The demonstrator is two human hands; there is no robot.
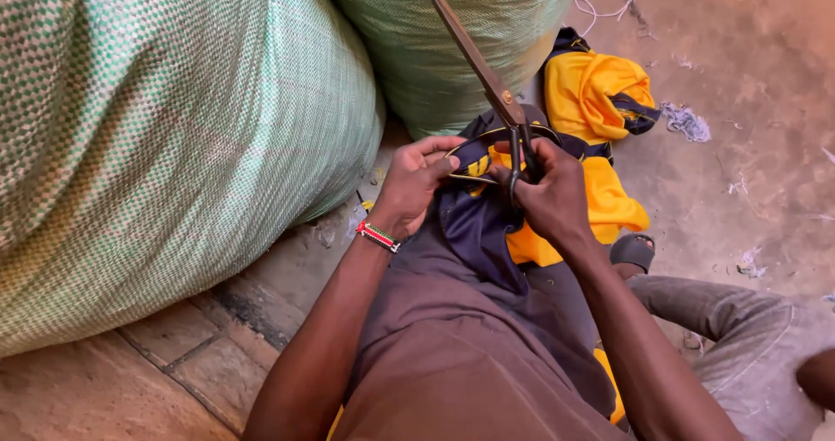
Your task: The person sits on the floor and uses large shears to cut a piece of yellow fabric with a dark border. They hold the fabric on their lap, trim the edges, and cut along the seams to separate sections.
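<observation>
Two large green woven sacks (165, 128) stand on the floor (739, 102), touching side by side; both are bulging and closed, so their contents cannot be determined. A pair of scissors (487, 80) is held just in front of them, above the person's lap. Its long axis runs diagonally: handles low at the hands, closed blades pointing up and to the left, away from the person, across the second sack (452, 32). Right hand (552, 193): fingers closed through and around the scissor handles. Left hand (413, 184): fingers pinched on a navy and yellow garment (474, 219), directly beside the handles. A beaded bracelet (377, 236) sits on the left wrist. More yellow fabric (600, 93) lies on the floor beyond the hands.
</observation>
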